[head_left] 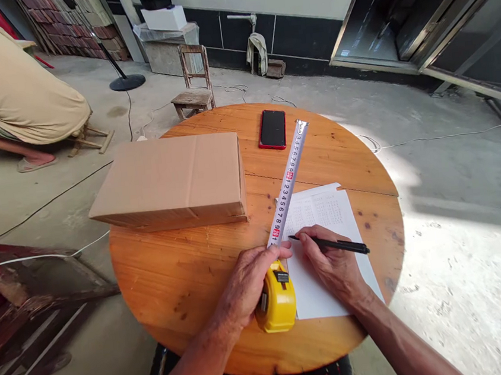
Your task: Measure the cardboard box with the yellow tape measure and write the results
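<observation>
Fingers [284, 249], left hand [247, 286]: clamped on yellow tape measure [282, 310], one lying across the blade [291, 174] near the case.
Right hand [333, 265]: fingers pinched on black pen [344, 245], tip by the sheet's left edge; contact, can't tell.
Tape measure: toward the desk's [176, 296] near edge, left of the sheet [311, 297]; blade points at the far edge, end hook [302, 124] right of the phone [272, 128].
Pen step: looks like writing. Best pin the sheet with the right heel, since left is busy; keep blade clear of tip.
Blade: grip firm, else it could slip or retract.
Edges: sheet's lower right corner close to desk's near-right edge; box [172, 172] reaches to or past left edge.
Open room: bare wood near left, below box; narrower strip right of sheet.
</observation>
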Motion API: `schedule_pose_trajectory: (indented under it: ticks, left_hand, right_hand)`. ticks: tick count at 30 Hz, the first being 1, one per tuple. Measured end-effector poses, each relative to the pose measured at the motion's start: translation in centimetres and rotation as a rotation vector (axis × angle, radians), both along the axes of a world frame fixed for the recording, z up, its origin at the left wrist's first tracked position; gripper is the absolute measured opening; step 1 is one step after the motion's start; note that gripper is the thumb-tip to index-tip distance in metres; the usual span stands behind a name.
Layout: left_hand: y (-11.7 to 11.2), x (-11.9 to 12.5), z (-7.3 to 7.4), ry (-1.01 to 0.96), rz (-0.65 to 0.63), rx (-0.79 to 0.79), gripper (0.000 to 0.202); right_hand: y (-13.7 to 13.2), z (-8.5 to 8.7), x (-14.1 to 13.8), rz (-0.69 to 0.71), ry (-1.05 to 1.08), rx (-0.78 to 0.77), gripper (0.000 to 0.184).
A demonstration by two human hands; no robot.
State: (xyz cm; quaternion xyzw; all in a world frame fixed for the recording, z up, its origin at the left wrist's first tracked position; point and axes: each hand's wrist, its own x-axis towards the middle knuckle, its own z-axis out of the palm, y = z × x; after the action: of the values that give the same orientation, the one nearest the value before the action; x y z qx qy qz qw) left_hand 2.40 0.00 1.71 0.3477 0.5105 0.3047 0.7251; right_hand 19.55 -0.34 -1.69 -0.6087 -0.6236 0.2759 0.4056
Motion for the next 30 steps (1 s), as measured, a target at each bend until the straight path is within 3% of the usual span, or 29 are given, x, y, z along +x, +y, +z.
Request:
schedule_pose_trajectory:
  ticks: [30]
  left_hand:
    - [0.07,-0.07,-0.39,-0.01,-0.022,0.038,0.031]
  right_hand:
    - [-0.11,0.14,-0.01,-0.093,0.02,-0.018,0.019]
